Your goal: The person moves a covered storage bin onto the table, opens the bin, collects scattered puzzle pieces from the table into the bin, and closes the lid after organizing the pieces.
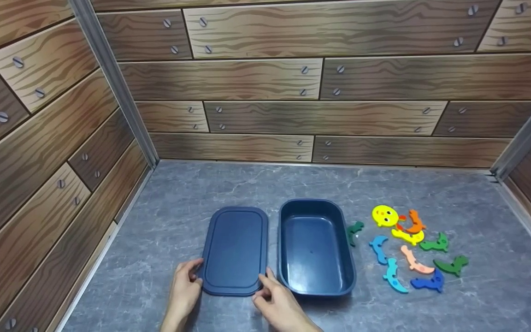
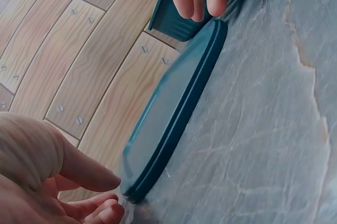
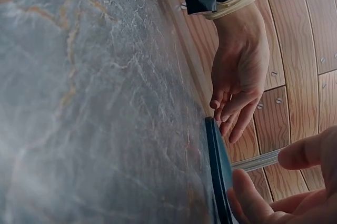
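The fingers of the left hand (image 1: 183, 288) are lying loosely bent and apart at the near left corner of the lid (image 1: 235, 251), touching or almost touching its edge without wrapping round it. Those of the right hand (image 1: 281, 302) are resting partly spread at the near right corner, with no firm grip showing; whether each fingertip is making contact, the pictures are not telling. The lid is lying flat on the grey surface (image 1: 155, 230), left of the open container (image 1: 315, 249), a narrow gap separating them. With support sitting only at the near corners, a lift could probably leave the far end drooping or twisting out of such light fingertips. The right fingers are occupying that gap, so a sideways sweep could bump the container's wall. Such a bump could be pushing the container toward the dark green piece (image 1: 351, 234) just beside its right wall. Farther right, the yellow round piece (image 1: 385, 216) and the dark blue piece (image 1: 429, 282) are lying clear of both hands, seemingly at less risk.
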Motion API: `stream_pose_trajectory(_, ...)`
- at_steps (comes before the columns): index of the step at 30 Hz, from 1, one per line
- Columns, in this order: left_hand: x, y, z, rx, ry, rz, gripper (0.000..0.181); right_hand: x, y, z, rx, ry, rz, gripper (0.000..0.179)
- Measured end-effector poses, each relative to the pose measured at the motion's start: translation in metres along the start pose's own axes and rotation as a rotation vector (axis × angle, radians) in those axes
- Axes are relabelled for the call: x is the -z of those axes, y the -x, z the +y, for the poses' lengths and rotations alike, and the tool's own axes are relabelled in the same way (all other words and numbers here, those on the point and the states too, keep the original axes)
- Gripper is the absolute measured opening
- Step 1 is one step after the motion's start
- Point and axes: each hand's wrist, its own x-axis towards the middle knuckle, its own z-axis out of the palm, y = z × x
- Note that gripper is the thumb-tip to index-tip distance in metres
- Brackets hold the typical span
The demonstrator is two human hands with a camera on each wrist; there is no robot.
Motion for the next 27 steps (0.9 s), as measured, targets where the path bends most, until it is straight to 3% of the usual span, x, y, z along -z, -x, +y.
stream_pose_trajectory(8,-0.004,0.003,0.012,0.002,-0.006,-0.003,0.048,-0.001,0.007,-0.004,0.017,-0.132,0.014,0.055)
stream_pose_trajectory(16,-0.013,0.008,0.027,-0.042,0.034,0.003,0.048,0.008,0.018,-0.017,-0.007,-0.293,0.021,0.051)
stream_pose_trajectory(22,-0.021,0.015,0.039,-0.155,-0.025,0.073,0.037,0.018,0.026,-0.025,0.13,-0.34,0.104,0.043)
stream_pose_trajectory(27,-0.034,0.021,0.049,-0.321,-0.092,0.139,0.034,0.028,0.03,-0.025,0.224,-0.199,0.191,0.038)
